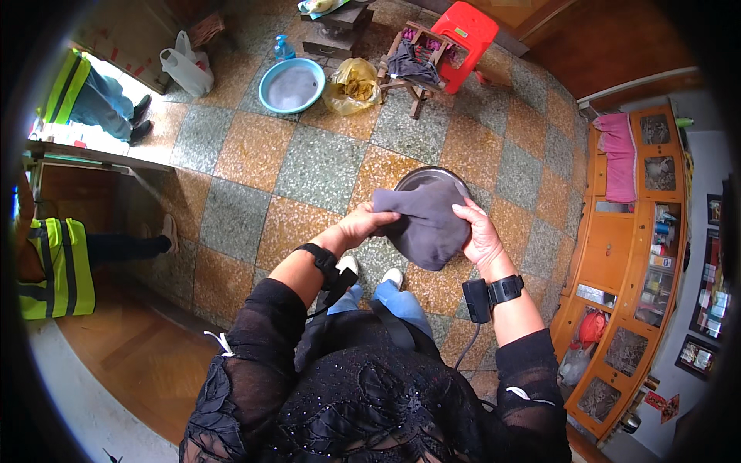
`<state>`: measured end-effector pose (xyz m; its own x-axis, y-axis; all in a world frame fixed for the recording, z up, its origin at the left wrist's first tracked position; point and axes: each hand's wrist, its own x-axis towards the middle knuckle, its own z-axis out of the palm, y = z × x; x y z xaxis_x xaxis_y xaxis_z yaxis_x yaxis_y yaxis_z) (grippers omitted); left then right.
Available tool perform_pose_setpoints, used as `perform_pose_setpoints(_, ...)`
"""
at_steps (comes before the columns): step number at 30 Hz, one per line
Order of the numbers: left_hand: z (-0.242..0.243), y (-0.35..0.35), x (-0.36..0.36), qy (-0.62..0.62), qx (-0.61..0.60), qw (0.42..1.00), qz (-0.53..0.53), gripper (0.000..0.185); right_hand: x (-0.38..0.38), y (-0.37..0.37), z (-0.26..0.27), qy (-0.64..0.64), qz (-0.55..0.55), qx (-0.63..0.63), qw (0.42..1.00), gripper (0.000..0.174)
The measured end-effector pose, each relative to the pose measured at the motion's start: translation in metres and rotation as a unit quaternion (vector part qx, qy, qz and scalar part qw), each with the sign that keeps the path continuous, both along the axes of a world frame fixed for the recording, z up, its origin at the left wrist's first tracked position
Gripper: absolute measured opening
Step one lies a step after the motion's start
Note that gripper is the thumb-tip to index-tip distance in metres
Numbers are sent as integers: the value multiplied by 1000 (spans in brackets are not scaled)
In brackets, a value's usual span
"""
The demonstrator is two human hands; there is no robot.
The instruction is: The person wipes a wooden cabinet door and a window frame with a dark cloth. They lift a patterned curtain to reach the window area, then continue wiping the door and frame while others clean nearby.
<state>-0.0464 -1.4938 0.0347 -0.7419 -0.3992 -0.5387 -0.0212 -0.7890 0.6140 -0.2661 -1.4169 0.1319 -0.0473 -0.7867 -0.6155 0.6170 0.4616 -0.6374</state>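
Note:
A dark grey piece of cloth (431, 226) is spread between my two hands, in front of my body. My left hand (366, 223) pinches its left edge between thumb and fingers. On the opposite edge, my right hand (480, 231) grips it with the thumb on top. Below the cloth, a round metal basin (431, 172) stands on the tiled floor; the cloth hides most of it, so its contents cannot be seen. Whether the cloth touches the basin is unclear.
Farther ahead are a blue basin of cloudy water (292, 87), a pump bottle (283, 49), a yellow plastic bag (353, 87), a wooden stand with dark cloth (414, 63) and a red stool (466, 35). An orange cabinet (613, 254) lines the right. Two people in hi-vis vests (58, 266) are at left.

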Motion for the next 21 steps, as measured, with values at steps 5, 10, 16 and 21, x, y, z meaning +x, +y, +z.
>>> perform_pose_setpoints(5,11,-2,12,-17,23,998,51,31,-27,15,-33,196,72,66,976,28)
perform_pose_setpoints(10,1,-9,30,22,-11,992,123,26,-42,24,-61,341,91,22,935,27)
perform_pose_setpoints(16,-18,-1,39,-336,-240,905,97,16,-73,36,-55,328,203,73,920,29)
perform_pose_setpoints(21,33,34,-23,-470,-544,688,-97,26,-65,55,-49,192,315,80,926,57)
